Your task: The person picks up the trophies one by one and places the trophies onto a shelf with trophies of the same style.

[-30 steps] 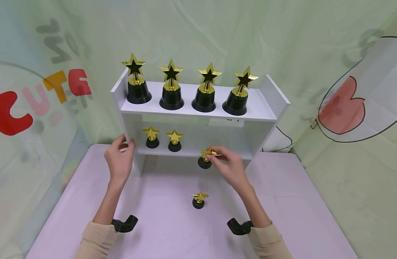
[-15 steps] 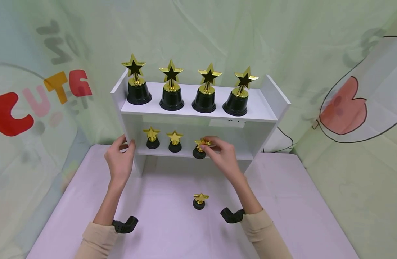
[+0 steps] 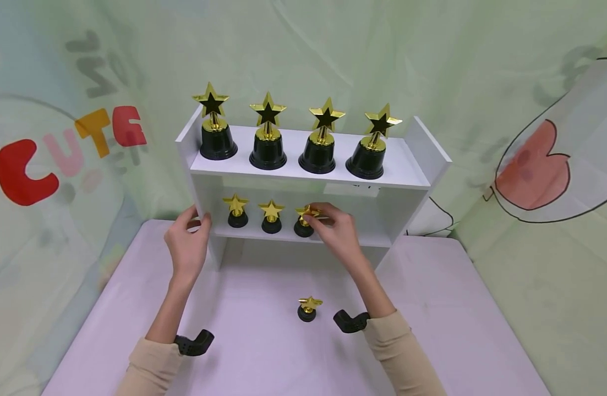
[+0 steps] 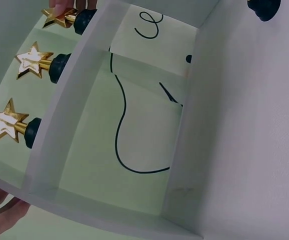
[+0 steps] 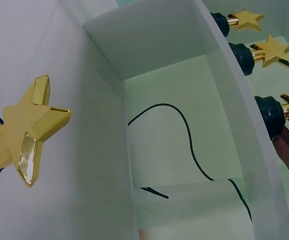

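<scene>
My right hand [image 3: 337,234] pinches the gold star of a small trophy [image 3: 303,229] at the front of the lower shelf board [image 3: 355,236]. Its black base appears to rest on the board in the right wrist view. Two matching trophies, one in the middle [image 3: 271,219] and one at the left [image 3: 236,212], stand upright beside it. With the thumb inside and fingers outside, my left hand [image 3: 186,247] grips the left side panel of the white shelf unit [image 3: 200,190]. A fourth small trophy [image 3: 308,309] stands on the table in front.
Several larger star trophies [image 3: 267,144] with black bases line the top board. The shelf unit stands on a table with a pale lilac cloth [image 3: 253,352]. Behind hangs a pale green printed curtain [image 3: 293,44].
My right hand has carried the small trophy left and up, from in front of the lower board onto it, beside the other two. My left hand keeps its grip on the side panel.
</scene>
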The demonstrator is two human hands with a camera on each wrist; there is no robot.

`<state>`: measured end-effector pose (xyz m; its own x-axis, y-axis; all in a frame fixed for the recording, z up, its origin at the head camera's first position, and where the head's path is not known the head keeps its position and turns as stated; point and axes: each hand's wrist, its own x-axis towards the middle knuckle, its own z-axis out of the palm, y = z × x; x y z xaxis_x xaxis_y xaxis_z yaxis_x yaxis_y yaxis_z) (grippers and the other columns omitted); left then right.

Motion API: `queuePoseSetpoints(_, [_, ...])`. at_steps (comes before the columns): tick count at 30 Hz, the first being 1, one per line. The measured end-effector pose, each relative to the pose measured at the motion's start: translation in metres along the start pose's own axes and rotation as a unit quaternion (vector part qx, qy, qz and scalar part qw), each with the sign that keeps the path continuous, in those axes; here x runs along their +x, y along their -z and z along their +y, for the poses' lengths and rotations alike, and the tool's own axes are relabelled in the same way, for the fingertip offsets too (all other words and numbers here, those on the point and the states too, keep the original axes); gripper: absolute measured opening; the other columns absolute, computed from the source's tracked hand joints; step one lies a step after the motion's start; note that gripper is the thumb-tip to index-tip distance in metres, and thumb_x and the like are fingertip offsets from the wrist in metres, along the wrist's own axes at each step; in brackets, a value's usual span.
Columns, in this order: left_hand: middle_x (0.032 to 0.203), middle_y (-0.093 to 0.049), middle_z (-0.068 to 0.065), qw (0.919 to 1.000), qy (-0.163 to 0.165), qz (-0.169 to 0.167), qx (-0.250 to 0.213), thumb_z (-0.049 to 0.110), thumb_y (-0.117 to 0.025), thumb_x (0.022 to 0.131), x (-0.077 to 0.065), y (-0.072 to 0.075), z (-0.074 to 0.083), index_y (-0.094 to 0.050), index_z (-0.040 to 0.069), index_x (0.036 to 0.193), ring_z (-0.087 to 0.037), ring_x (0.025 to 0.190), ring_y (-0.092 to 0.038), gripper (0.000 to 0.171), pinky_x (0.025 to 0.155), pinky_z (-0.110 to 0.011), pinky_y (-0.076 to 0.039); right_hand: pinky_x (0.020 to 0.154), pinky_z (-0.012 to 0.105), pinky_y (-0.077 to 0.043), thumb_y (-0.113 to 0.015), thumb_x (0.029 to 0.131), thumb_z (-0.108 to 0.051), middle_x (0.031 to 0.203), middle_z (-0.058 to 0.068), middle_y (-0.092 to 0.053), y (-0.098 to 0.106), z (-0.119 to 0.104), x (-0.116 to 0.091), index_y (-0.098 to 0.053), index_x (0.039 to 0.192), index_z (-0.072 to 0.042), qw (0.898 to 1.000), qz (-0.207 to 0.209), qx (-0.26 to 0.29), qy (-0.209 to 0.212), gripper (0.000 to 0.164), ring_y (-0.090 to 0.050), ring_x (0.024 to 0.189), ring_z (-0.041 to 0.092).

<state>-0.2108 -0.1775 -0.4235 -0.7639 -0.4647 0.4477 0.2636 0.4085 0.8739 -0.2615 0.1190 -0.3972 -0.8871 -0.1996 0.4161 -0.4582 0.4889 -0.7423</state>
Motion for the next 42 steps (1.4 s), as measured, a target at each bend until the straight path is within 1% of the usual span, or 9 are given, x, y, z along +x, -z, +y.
queuePoseSetpoints(9, [0.111,-0.074,-0.020,1.0000,0.002,0.003,0.006,0.008,-0.067,0.097,0.000,0.000,0.000,-0.074,0.002,0.123,-0.029,0.089,-0.069,0.028,0.071,-0.004,-0.048,0.088,0.039,-0.061,-0.076,0.094,-0.013,0.117,0.012,-0.075,-0.005,0.003,0.002,-0.074,0.123,-0.005,1.000,0.006,0.010,-0.014,0.030,-0.074,0.104,0.029])
queuePoseSetpoints(18, [0.110,-0.074,-0.019,1.0000,0.001,0.001,0.001,0.008,-0.066,0.097,0.000,-0.001,0.001,-0.074,0.002,0.122,-0.028,0.089,-0.069,0.027,0.069,-0.005,-0.048,0.092,0.038,-0.060,-0.077,0.093,-0.014,0.125,0.011,-0.073,-0.001,0.006,-0.003,-0.070,0.131,-0.009,1.000,0.003,0.017,-0.026,0.039,-0.073,0.106,0.027])
queuePoseSetpoints(21, [0.109,-0.074,-0.019,1.0000,0.001,0.001,0.002,0.008,-0.066,0.097,0.000,-0.001,0.001,-0.074,0.002,0.122,-0.028,0.089,-0.069,0.027,0.069,-0.005,-0.048,0.093,0.039,-0.059,-0.077,0.092,-0.012,0.127,0.011,-0.072,0.002,0.009,-0.005,-0.070,0.132,-0.009,0.999,0.005,0.024,-0.022,0.040,-0.072,0.107,0.028])
queuePoseSetpoints(27, [0.109,-0.074,-0.019,1.0000,0.003,0.004,0.008,0.008,-0.066,0.097,0.000,-0.001,0.001,-0.074,0.002,0.122,-0.029,0.089,-0.069,0.027,0.069,-0.005,-0.047,0.092,0.041,-0.060,-0.077,0.092,-0.010,0.124,0.013,-0.073,0.008,0.013,-0.014,-0.071,0.130,-0.007,0.999,0.014,0.045,-0.013,0.039,-0.072,0.105,0.030])
queuePoseSetpoints(30, [0.109,-0.074,-0.019,0.9999,0.002,0.006,0.010,0.009,-0.066,0.097,0.000,-0.001,0.001,-0.074,0.002,0.122,-0.029,0.089,-0.069,0.027,0.069,-0.005,-0.047,0.090,0.038,-0.060,-0.076,0.092,-0.009,0.122,0.013,-0.074,0.011,0.013,-0.019,-0.072,0.129,-0.007,0.999,0.024,0.048,-0.009,0.037,-0.073,0.104,0.029])
queuePoseSetpoints(36, [0.109,-0.074,-0.020,1.0000,0.001,0.004,0.007,0.008,-0.066,0.097,-0.001,-0.002,0.002,-0.073,0.001,0.122,-0.030,0.089,-0.069,0.027,0.069,-0.004,-0.047,0.088,0.019,-0.056,-0.076,0.093,-0.009,0.121,0.010,-0.074,0.018,0.014,-0.030,-0.073,0.124,-0.007,0.997,0.038,0.061,-0.008,0.031,-0.073,0.103,0.027])
queuePoseSetpoints(39, [0.110,-0.074,-0.020,1.0000,0.003,0.002,0.005,0.008,-0.065,0.098,-0.001,-0.001,0.002,-0.073,0.001,0.123,-0.030,0.090,-0.068,0.028,0.069,-0.005,-0.047,0.087,0.016,-0.055,-0.076,0.093,-0.010,0.119,0.010,-0.075,0.020,0.015,-0.037,-0.074,0.119,-0.007,0.997,0.044,0.068,-0.002,0.027,-0.072,0.103,0.026])
queuePoseSetpoints(42, [0.110,-0.074,-0.020,1.0000,0.006,-0.001,0.003,0.008,-0.064,0.098,-0.001,-0.001,0.002,-0.073,0.002,0.124,-0.027,0.090,-0.067,0.028,0.070,-0.005,-0.047,0.086,0.017,-0.056,-0.077,0.093,-0.010,0.115,0.010,-0.076,0.021,0.016,-0.045,-0.076,0.115,-0.005,0.995,0.056,0.080,0.014,0.022,-0.072,0.101,0.025])
